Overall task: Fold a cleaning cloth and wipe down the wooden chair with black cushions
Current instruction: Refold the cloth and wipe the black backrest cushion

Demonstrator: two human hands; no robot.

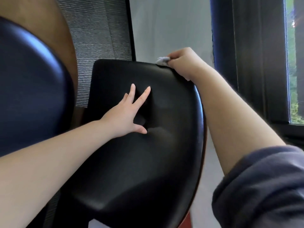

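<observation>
Right grip [182,63] around mostly hidden cloth [162,60]

In the centre of the frame we see a plain glossy black cushion [131,153], and at the left a second cushion [29,88], black too but with a blue shine, under warm brown wood [54,22] in the upper left. Between them is a grey surface [102,38] patterned with fine horizontal lines, and the small cloth [162,60] at the upper middle is whitish grey. We see a dark grey-blue sleeve [263,186] at the lower right, a pale grey wall [172,30] at the top, and green in the window [294,71] at the right edge.
</observation>
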